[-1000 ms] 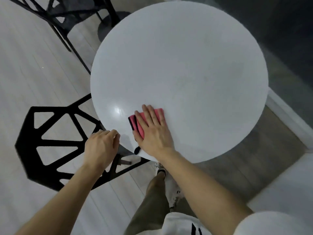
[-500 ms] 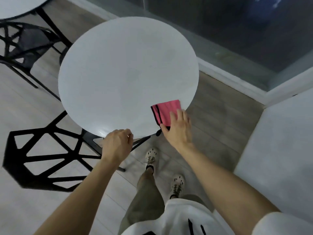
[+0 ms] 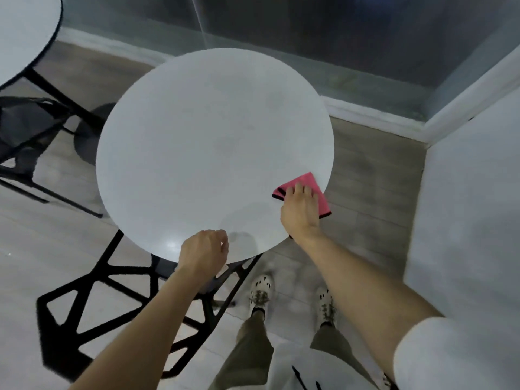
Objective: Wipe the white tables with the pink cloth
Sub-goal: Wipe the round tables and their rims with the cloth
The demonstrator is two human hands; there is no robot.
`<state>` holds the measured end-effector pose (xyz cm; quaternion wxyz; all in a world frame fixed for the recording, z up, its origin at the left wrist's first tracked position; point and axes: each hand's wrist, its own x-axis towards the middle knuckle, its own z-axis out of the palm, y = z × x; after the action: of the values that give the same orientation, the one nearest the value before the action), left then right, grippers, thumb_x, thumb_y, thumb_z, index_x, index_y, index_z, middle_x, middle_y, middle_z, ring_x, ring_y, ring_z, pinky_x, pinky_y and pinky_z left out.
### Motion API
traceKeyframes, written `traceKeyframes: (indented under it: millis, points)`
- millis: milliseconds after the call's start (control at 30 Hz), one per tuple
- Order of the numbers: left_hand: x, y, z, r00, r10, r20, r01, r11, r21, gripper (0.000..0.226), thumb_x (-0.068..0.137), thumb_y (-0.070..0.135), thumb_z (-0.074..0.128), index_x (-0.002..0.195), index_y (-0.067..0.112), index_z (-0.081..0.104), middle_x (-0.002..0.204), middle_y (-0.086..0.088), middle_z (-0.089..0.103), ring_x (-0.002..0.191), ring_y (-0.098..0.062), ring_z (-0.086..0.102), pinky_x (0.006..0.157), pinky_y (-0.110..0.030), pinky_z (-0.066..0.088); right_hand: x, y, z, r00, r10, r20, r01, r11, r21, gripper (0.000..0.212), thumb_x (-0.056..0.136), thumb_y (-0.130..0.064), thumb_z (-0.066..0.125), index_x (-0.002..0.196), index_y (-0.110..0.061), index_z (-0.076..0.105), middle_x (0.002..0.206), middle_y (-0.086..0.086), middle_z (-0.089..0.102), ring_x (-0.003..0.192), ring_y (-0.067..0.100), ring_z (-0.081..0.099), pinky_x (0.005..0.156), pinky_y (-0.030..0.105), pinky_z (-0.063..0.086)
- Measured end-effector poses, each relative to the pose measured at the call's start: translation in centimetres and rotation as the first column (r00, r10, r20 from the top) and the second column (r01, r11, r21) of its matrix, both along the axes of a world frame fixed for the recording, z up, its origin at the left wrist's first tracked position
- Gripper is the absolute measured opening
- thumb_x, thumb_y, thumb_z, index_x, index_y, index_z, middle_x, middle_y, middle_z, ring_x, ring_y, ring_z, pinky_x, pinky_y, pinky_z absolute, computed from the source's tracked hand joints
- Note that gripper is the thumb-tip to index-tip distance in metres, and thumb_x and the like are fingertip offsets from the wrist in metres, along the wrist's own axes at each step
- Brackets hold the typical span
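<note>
Pale plank floor (image 3: pixel 42 249), black cut-out chair (image 3: pixel 49 353) near left, dark mesh chair (image 3: pixel 25 122) far left, dark glass panels (image 3: pixel 309 38) across the far side, white wall (image 3: pixel 464 220) on the right.

Both bare forearms reach forward. The right hand (image 3: pixel 299 213) is stretched out to the right, palm down, its fingers laid flat and pressing on the pink cloth (image 3: pixel 308 182). The left hand (image 3: pixel 204 254) is nearer the body, over the desk's (image 3: pixel 211 136) near edge, fingers curled into a loose fist, holding nothing.
</note>
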<state>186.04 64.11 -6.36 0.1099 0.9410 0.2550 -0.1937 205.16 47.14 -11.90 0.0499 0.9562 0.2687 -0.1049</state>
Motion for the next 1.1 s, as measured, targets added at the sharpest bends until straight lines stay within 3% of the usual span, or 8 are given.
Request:
traceKeyframes:
  millis: [267, 333, 433, 600, 733, 900, 1033, 1100]
  points:
    - [8.5, -1.2, 0.7, 0.903, -0.339, 0.263, 0.404, 0.879, -0.253, 0.1, 0.085, 0.021, 0.085, 0.168, 0.034, 0.03, 0.164, -0.001, 0.039, 0.149, -0.026, 0.036, 0.111, -0.044, 0.045, -0.8, -6.0, 6.7, 0.934, -0.065, -0.35, 0.166, 0.949, 0.268, 0.01, 0.098, -0.016, 0.059, 0.108, -0.011, 0.06, 0.105, 0.003, 0.062, 0.091, 0.027, 0.061, 0.07, 0.037, 0.043]
    - [10.5, -2.9, 0.9, 0.848, -0.428, 0.314, 0.516, 0.804, -0.296, 0.087, 0.085, 0.025, 0.084, 0.161, 0.036, 0.044, 0.168, -0.001, 0.037, 0.156, -0.025, 0.029, 0.116, -0.045, 0.037, -2.2, -8.1, 8.4, 0.91, -0.073, -0.407, 0.228, 0.909, 0.348, 0.004, 0.097, -0.015, 0.062, 0.097, -0.018, 0.06, 0.093, -0.003, 0.06, 0.083, 0.024, 0.06, 0.067, 0.037, 0.04]
    - [12.2, -4.7, 1.6, 0.849, -0.4, 0.345, 0.523, 0.727, -0.445, 0.039, 0.086, 0.043, 0.063, 0.118, 0.025, 0.076, 0.129, 0.0, 0.073, 0.128, -0.03, 0.064, 0.106, -0.042, 0.049, -4.8, -10.7, 10.2, 0.871, -0.191, -0.453, 0.397, 0.818, 0.417, 0.021, 0.1, -0.021, 0.064, 0.086, -0.027, 0.051, 0.077, -0.009, 0.055, 0.07, 0.022, 0.053, 0.064, 0.041, 0.041]
    - [11.3, -8.0, 4.2, 0.867, -0.424, 0.263, 0.497, 0.697, -0.516, 0.018, 0.094, 0.036, 0.063, 0.085, 0.02, 0.061, 0.072, -0.003, 0.065, 0.073, -0.032, 0.066, 0.067, -0.047, 0.055, -10.1, -12.8, 10.8, 0.708, -0.398, -0.583, 0.67, 0.64, 0.376, 0.033, 0.094, -0.044, 0.076, 0.113, -0.024, 0.058, 0.094, -0.003, 0.067, 0.081, 0.02, 0.065, 0.067, 0.035, 0.051]
    - [8.7, -10.4, 6.4, 0.88, -0.412, 0.234, 0.474, 0.756, -0.452, 0.028, 0.097, 0.042, 0.065, 0.085, 0.016, 0.068, 0.071, -0.003, 0.069, 0.065, -0.027, 0.069, 0.066, -0.045, 0.06, -14.5, -13.0, 10.8, 0.642, -0.564, -0.519, 0.765, 0.429, 0.479, 0.023, 0.1, -0.036, 0.066, 0.087, -0.021, 0.056, 0.084, 0.006, 0.065, 0.079, 0.031, 0.065, 0.06, 0.031, 0.038]
    - [4.7, -11.8, 8.1, 0.954, -0.25, 0.167, 0.301, 0.809, -0.504, 0.026, 0.096, 0.047, 0.07, 0.089, 0.022, 0.074, 0.078, 0.003, 0.076, 0.064, -0.015, 0.076, 0.071, -0.034, 0.065, -19.7, -12.0, 10.3, 0.659, -0.473, -0.585, 0.749, 0.487, 0.45, 0.042, 0.095, -0.052, 0.07, 0.122, -0.02, 0.063, 0.104, 0.005, 0.075, 0.093, 0.029, 0.07, 0.072, 0.033, 0.048]
    - [1.2, -10.7, 9.4, 0.995, -0.033, -0.092, -0.063, 0.509, -0.859, 0.036, 0.11, 0.039, 0.054, 0.118, 0.011, 0.076, 0.103, -0.01, 0.083, 0.099, -0.025, 0.08, 0.096, -0.047, 0.063, -22.3, -9.6, 8.3, 0.585, -0.428, -0.689, 0.811, 0.326, 0.486, 0.045, 0.098, -0.036, 0.073, 0.138, -0.019, 0.058, 0.114, 0.001, 0.076, 0.096, 0.023, 0.07, 0.076, 0.03, 0.048]
    - [-0.3, -8.9, 9.1, 0.991, -0.091, -0.094, -0.027, 0.561, -0.828, 0.028, 0.112, 0.034, 0.054, 0.121, 0.018, 0.075, 0.108, -0.003, 0.083, 0.105, -0.021, 0.079, 0.101, -0.046, 0.061, -23.6, -8.8, 6.9, 0.51, -0.455, -0.73, 0.86, 0.239, 0.452, 0.046, 0.104, -0.026, 0.066, 0.148, -0.016, 0.055, 0.122, 0.003, 0.074, 0.102, 0.024, 0.072, 0.083, 0.031, 0.054]
